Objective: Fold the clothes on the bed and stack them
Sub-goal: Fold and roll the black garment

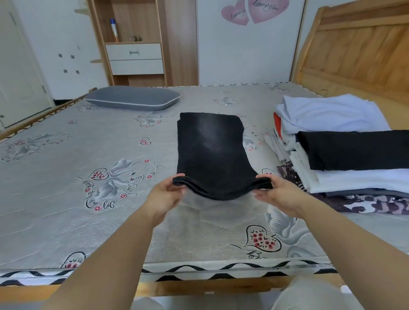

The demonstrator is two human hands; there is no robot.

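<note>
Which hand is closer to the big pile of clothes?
The right hand. It pinches the black folded garment right beside the pile of clothes; the left hand holds the garment's other corner, farther away.

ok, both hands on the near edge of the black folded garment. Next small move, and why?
Probably carry the black folded garment right onto the clothes stack: it looks fully folded, left hand and right hand pinch its lifted near corners.
</note>
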